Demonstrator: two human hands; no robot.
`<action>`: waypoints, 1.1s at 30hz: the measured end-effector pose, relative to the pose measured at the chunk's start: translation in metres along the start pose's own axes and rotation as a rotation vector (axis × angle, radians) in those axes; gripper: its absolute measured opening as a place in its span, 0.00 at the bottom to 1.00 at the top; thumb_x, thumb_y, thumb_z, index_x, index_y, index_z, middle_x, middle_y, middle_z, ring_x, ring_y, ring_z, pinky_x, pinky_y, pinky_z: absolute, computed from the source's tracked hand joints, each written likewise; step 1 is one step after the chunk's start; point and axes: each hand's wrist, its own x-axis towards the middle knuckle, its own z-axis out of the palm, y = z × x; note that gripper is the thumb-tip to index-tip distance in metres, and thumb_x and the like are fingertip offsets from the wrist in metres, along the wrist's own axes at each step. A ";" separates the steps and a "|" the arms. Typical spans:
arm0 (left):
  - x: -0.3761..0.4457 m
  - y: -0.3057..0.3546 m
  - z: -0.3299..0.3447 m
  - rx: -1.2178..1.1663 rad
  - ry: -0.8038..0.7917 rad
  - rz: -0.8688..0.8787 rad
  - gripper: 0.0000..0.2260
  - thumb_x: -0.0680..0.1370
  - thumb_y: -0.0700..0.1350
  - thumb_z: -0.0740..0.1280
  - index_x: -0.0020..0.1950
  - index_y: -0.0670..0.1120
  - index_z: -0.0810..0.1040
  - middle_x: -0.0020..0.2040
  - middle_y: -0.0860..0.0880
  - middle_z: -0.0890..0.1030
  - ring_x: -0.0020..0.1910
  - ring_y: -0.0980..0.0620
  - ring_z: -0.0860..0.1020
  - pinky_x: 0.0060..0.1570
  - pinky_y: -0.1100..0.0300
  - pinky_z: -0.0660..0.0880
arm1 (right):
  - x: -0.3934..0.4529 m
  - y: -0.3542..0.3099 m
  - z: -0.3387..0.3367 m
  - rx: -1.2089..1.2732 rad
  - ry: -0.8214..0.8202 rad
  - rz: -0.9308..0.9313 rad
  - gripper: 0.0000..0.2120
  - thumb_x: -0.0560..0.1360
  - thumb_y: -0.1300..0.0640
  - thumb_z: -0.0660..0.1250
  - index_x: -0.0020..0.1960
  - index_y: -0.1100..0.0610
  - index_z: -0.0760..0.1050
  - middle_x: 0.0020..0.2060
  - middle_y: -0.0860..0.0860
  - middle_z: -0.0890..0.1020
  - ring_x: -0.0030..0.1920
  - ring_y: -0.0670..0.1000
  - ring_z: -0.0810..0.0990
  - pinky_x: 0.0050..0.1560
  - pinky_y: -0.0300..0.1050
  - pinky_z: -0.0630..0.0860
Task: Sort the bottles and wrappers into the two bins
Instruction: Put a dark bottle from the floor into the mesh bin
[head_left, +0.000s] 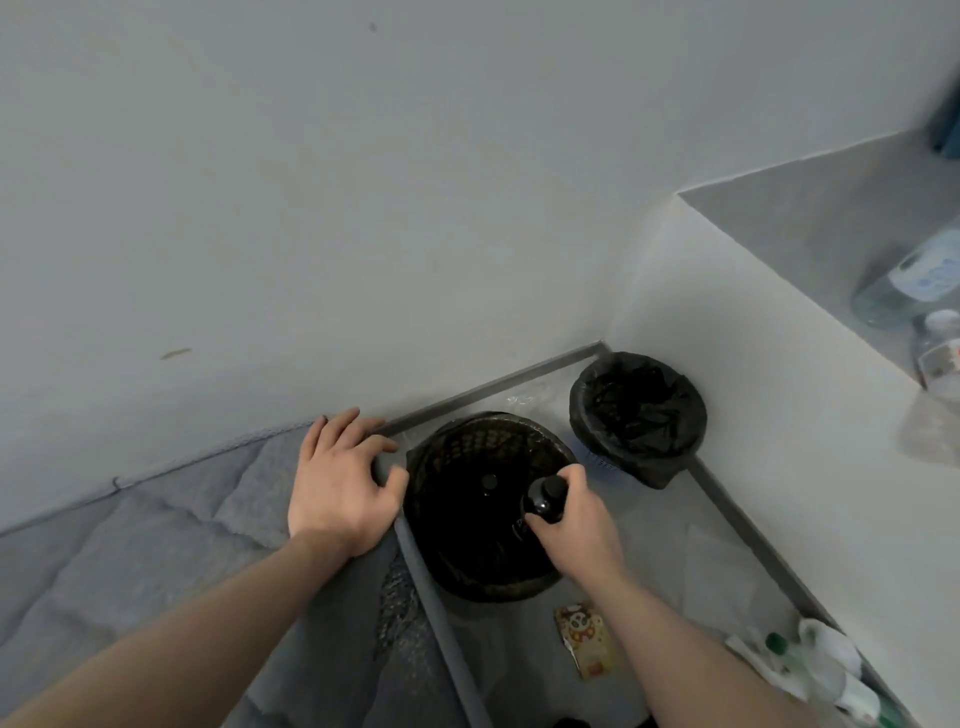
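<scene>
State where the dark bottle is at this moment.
In the head view the dark bottle is right of centre, gripped by the right hand over the right side of the woven basket bin, with the bag-lined bin beyond it.

Dark bottle (544, 500) upright over the woven bin (467, 447), lined bin (638, 415) beside.

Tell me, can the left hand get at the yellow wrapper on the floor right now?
Probably yes: the left hand holds nothing, and the yellow wrapper lies uncovered, though it would have to cross under the right arm.

Blk mesh bin (488, 452), blk-lined bin (638, 415) — yellow/red wrapper (587, 640).
</scene>
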 end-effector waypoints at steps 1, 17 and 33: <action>0.000 0.000 0.001 -0.005 -0.003 -0.007 0.16 0.71 0.58 0.61 0.51 0.56 0.84 0.65 0.58 0.79 0.74 0.52 0.66 0.78 0.50 0.53 | 0.006 0.000 0.005 -0.033 -0.018 0.003 0.24 0.71 0.48 0.76 0.53 0.44 0.61 0.46 0.45 0.78 0.44 0.49 0.77 0.35 0.41 0.70; 0.004 -0.005 0.010 -0.036 -0.006 0.006 0.07 0.70 0.55 0.65 0.44 0.57 0.81 0.62 0.60 0.79 0.73 0.52 0.68 0.77 0.46 0.57 | 0.092 0.022 0.096 -0.330 -0.309 0.094 0.20 0.76 0.61 0.69 0.64 0.56 0.67 0.58 0.57 0.78 0.57 0.59 0.80 0.59 0.54 0.78; 0.006 -0.005 0.012 -0.033 0.003 0.027 0.06 0.70 0.55 0.64 0.38 0.57 0.80 0.59 0.62 0.80 0.72 0.50 0.69 0.77 0.46 0.56 | 0.113 0.040 0.117 -0.263 -0.207 0.145 0.19 0.78 0.63 0.65 0.68 0.55 0.71 0.62 0.57 0.77 0.60 0.61 0.79 0.63 0.54 0.77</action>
